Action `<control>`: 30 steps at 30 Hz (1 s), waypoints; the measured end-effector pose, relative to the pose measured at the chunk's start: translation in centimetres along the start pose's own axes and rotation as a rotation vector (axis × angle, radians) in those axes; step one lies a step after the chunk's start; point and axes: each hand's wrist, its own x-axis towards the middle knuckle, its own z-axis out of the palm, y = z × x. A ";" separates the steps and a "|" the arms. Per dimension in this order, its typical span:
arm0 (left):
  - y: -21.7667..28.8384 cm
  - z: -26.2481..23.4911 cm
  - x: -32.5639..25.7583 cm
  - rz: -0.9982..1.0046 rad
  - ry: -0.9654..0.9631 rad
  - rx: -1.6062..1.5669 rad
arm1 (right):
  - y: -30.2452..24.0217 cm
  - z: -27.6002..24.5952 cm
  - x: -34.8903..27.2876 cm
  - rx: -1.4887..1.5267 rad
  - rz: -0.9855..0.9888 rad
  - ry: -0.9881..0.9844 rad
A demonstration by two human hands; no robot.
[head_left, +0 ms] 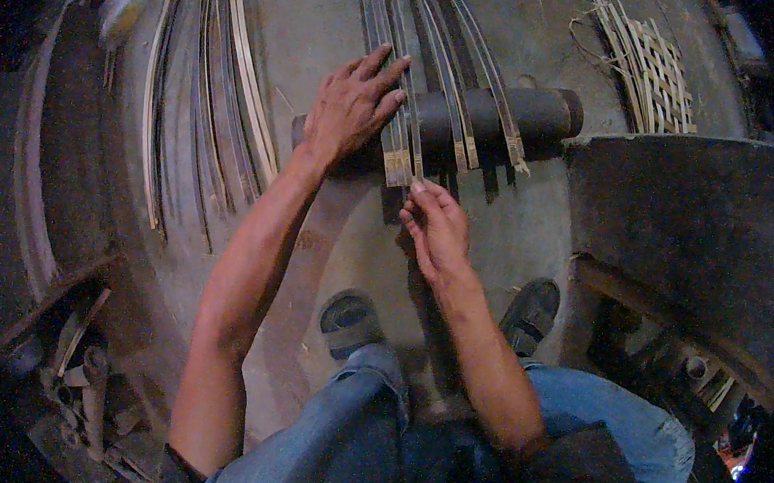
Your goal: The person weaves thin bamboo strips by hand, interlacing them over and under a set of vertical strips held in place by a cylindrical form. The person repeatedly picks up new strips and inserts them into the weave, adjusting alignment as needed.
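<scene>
Several long, thin bamboo strips (pixel 397 155) lie side by side across a dark cylinder (pixel 544 116), their near ends sticking out toward me. My left hand (pixel 352 104) rests on these strips with its fingers stretched and apart, palm down. At the near end of one narrow strip (pixel 418 158), my right hand (pixel 439 229) pinches between thumb and forefinger. To the right of that bunch, two more groups of strips, a middle one (pixel 462 139) and an outer one (pixel 512 143), also rest over the cylinder, untouched.
More long strips (pixel 254 111) lie on the floor (pixel 318 12) at the left. A woven bamboo piece (pixel 663 77) sits at the far right, behind a dark low table (pixel 686 200). Cluttered shelves flank me below. My sandalled feet (pixel 350 322) stand just short of the cylinder.
</scene>
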 end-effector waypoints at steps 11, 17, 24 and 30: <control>-0.1 0.9 0.0 -0.051 0.001 0.013 | -0.3 -0.5 0.2 0.093 0.044 -0.059; 0.0 0.4 -0.1 -0.061 0.000 -0.033 | 0.1 -0.7 0.6 0.034 0.020 -0.079; -0.2 0.8 -0.2 -0.054 0.033 -0.028 | -0.1 -0.1 0.0 0.081 0.012 -0.036; 0.1 0.4 0.0 -0.075 0.013 -0.084 | 0.2 -0.5 0.6 -0.027 -0.073 -0.014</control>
